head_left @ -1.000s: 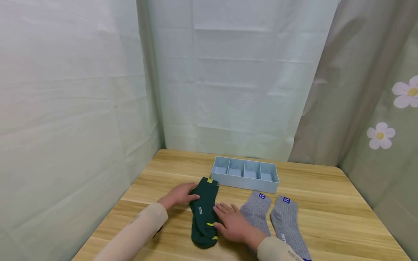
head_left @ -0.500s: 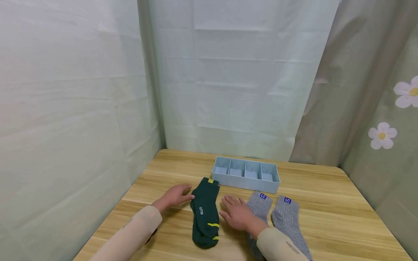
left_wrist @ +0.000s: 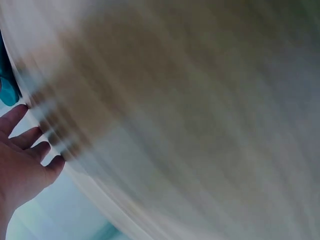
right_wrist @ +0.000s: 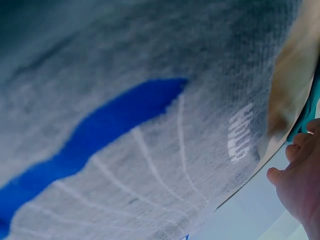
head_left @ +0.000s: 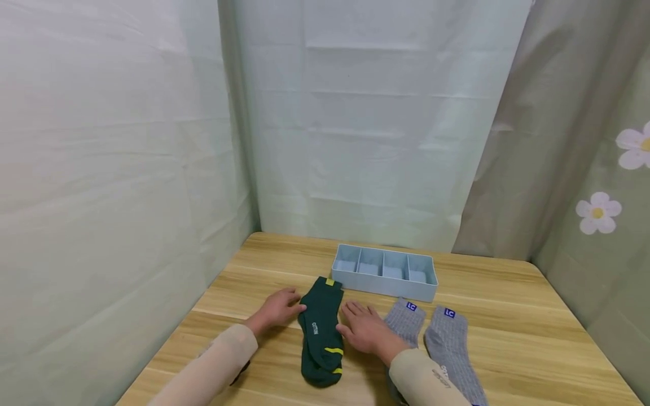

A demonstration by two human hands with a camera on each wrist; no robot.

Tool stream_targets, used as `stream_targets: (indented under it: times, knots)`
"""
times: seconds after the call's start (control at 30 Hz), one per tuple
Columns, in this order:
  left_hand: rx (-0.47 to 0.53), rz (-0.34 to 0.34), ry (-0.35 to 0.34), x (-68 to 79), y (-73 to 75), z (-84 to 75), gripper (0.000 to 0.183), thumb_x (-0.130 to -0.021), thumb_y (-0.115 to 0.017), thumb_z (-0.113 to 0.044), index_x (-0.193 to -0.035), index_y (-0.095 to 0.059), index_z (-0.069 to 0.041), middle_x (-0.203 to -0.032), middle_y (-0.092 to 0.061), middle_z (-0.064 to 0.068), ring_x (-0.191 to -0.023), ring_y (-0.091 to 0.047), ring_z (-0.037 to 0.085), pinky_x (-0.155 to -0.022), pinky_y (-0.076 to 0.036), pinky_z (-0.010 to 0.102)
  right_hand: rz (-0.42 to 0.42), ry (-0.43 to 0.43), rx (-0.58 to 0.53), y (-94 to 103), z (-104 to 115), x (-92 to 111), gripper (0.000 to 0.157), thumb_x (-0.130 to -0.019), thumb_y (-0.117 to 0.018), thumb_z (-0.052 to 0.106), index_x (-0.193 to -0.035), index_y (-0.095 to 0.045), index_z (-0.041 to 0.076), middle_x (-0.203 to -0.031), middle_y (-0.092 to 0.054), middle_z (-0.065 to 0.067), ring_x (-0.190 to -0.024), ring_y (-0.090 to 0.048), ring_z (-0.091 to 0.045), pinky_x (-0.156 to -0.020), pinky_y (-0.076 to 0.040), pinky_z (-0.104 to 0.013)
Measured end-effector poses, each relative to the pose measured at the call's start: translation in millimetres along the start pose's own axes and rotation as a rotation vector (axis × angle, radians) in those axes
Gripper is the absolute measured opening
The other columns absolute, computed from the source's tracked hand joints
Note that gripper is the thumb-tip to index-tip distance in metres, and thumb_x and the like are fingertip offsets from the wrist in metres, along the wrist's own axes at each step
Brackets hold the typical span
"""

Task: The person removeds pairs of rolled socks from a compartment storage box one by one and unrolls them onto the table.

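A pair of dark green socks [head_left: 322,321] with yellow stripes and white lettering lies flat on the table, one sock overlapping the other. On their left, my left hand [head_left: 278,308] is spread low over the wood, its thumb tip at the socks' edge. My right hand [head_left: 367,331] lies palm down on the other side, fingers straight, thumb close to the green fabric; whether it touches cannot be told. Beneath my right forearm, one grey sock [head_left: 406,321] is partly hidden. Another grey sock [head_left: 449,344] lies right of it. The right wrist view shows grey knit with a blue band [right_wrist: 125,112] up close.
A pale blue box [head_left: 384,286] with several compartments in a row stands behind the socks, near the table's back. The wooden table [head_left: 528,332] is bordered by hanging pale sheets [head_left: 365,141]. Printed white flowers [head_left: 598,212] show on the right sheet.
Both hands first drew back from the green socks, then came slightly closer again. The socks have kept their place on the table. The head view has shifted slightly.
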State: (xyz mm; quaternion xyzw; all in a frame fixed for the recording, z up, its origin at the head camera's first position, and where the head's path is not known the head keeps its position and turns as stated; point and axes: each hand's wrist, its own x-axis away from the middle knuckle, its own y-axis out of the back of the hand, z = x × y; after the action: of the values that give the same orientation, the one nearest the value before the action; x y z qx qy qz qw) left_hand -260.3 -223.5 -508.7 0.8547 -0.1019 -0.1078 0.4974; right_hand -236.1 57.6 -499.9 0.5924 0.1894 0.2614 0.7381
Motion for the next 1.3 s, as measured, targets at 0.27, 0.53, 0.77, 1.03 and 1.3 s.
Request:
stream_targets:
  times: [0.27, 0.53, 0.77, 1.03, 1.3]
  knots:
    - [0.028, -0.01, 0.023, -0.6, -1.4, -7.5, 0.034, -0.098, -0.064, -0.024, -0.118, -0.068, 0.003, -0.136, -0.052, 0.03, -0.128, -0.047, 0.046, -0.107, -0.035, 0.057, 0.007, 0.006, 0.008, -1.1, 3, -4, 0.06, -0.105, -0.038, 0.047, -0.15, -0.042, 0.006, -0.156, -0.037, -0.015, -0.145, -0.031, -0.031, -0.114, -0.024, -0.058]
    - [0.085, -0.049, 0.036, -3.0, -3.2, -8.5, 0.018, -0.095, -0.067, -0.016, -0.105, -0.073, -0.003, -0.132, -0.055, 0.028, -0.127, -0.049, 0.045, -0.107, -0.036, 0.057, 0.017, 0.019, 0.031, -1.9, 6, -4, 0.058, -0.106, -0.038, 0.045, -0.148, -0.046, 0.006, -0.155, -0.038, -0.015, -0.144, -0.031, -0.031, -0.114, -0.025, -0.058]
    - [0.149, -0.091, 0.045, -5.6, -3.7, -10.8, 0.011, -0.095, -0.066, -0.01, -0.101, -0.073, -0.003, -0.126, -0.059, 0.025, -0.12, -0.054, 0.042, -0.104, -0.04, 0.056, 0.033, 0.012, 0.033, -2.1, 6, -4, 0.058, -0.105, -0.038, 0.046, -0.148, -0.047, 0.007, -0.155, -0.037, -0.015, -0.145, -0.03, -0.031, -0.114, -0.025, -0.058]
    - [0.137, -0.174, 0.018, -7.8, -7.2, -10.6, 0.007, -0.091, -0.067, -0.002, -0.09, -0.074, -0.002, -0.107, -0.065, 0.017, -0.107, -0.06, 0.037, -0.097, -0.045, 0.052, 0.033, 0.008, 0.038, -1.9, 7, -6, 0.059, -0.106, -0.037, 0.047, -0.148, -0.046, 0.007, -0.155, -0.038, -0.014, -0.145, -0.031, -0.03, -0.113, -0.026, -0.057]
    - [0.22, -0.239, 0.059, -6.5, -2.5, -10.6, 0.011, -0.091, -0.065, 0.0, -0.083, -0.072, -0.002, -0.085, -0.064, 0.006, -0.085, -0.06, 0.023, -0.082, -0.05, 0.045, 0.029, 0.019, 0.041, 1.0, 8, -4, 0.056, -0.106, -0.039, 0.043, -0.147, -0.047, 0.007, -0.155, -0.039, -0.014, -0.144, -0.032, -0.031, -0.113, -0.027, -0.058]
